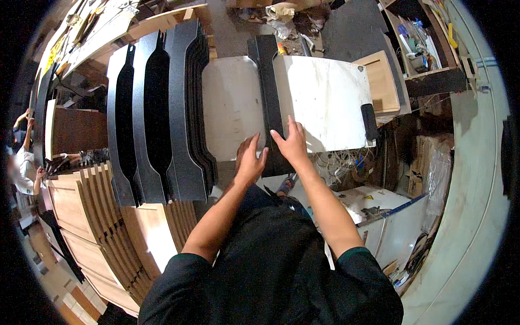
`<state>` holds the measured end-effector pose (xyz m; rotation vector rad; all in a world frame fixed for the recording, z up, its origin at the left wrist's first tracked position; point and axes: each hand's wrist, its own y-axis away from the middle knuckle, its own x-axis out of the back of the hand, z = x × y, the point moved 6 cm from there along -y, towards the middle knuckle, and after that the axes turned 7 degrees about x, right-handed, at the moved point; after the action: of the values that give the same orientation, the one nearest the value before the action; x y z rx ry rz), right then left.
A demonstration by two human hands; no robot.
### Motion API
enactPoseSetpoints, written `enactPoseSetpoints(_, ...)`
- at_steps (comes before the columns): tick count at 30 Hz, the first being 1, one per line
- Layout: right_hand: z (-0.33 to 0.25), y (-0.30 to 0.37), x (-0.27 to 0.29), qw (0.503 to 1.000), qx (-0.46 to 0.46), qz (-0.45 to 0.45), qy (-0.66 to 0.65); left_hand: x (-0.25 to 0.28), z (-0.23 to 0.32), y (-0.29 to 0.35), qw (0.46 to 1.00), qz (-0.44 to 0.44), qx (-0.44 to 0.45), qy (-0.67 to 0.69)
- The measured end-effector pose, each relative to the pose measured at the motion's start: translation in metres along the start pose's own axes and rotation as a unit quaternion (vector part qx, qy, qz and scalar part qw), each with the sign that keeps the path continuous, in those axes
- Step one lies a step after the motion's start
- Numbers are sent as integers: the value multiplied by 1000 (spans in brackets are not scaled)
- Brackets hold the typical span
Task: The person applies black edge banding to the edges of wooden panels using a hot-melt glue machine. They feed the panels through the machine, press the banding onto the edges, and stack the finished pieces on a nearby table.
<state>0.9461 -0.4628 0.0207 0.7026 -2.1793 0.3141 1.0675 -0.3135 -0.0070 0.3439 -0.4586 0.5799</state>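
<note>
While both forearms reach up from the lower edge of the head view, the two hands meet at the near end of a long black panel [269, 103] that lies lengthwise across a pale worktop board [325, 97]. That panel is the landmark here. Its far end widens near the top of the board, and its near end reaches the board's front edge. The left hand [250, 161] sits at the panel's near-left corner, fingers spread and loosely curved over the edge — whether they pinch the panel or only press on it, I cannot tell. The right hand [293, 143] lies flat and open on top, fingers fanned out across the panel's right edge and onto the board beside it; it grips nothing.

Left of the panel stands a stack of black panels [157, 119] of the same waisted shape, leaning on edge one behind another. Below that stack, further left of the panel, a row of bare wooden pieces [103, 216] leans in the same way. Right of the panel, past the board's edge, sits an open wooden box [382, 81], and a small black block [369, 122] rests at the board's right rim. Far left of the panel, another person's arm [24, 127] shows — blurred
</note>
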Motion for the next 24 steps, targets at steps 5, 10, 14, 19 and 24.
enactPoseSetpoints(5, 1, 50, 40, 986, 114, -116, 36, 13, 17, 39, 984, -103, -97, -107)
enactPoseSetpoints(10, -11, 82, 42, 943, 222, -217, 123, 4, 28, 54, 961, -158, -114, -198)
enactPoseSetpoints(14, -10, 89, 34, 944, 220, -219, 116, -11, 13, 59, 966, -101, -143, -190)
enactPoseSetpoints(19, -6, 96, 30, 946, 211, -216, 115, -18, 10, 60, 967, -68, -162, -186)
enactPoseSetpoints(24, -4, 99, 28, 949, 218, -197, 114, -15, 15, 60, 964, -86, -150, -202)
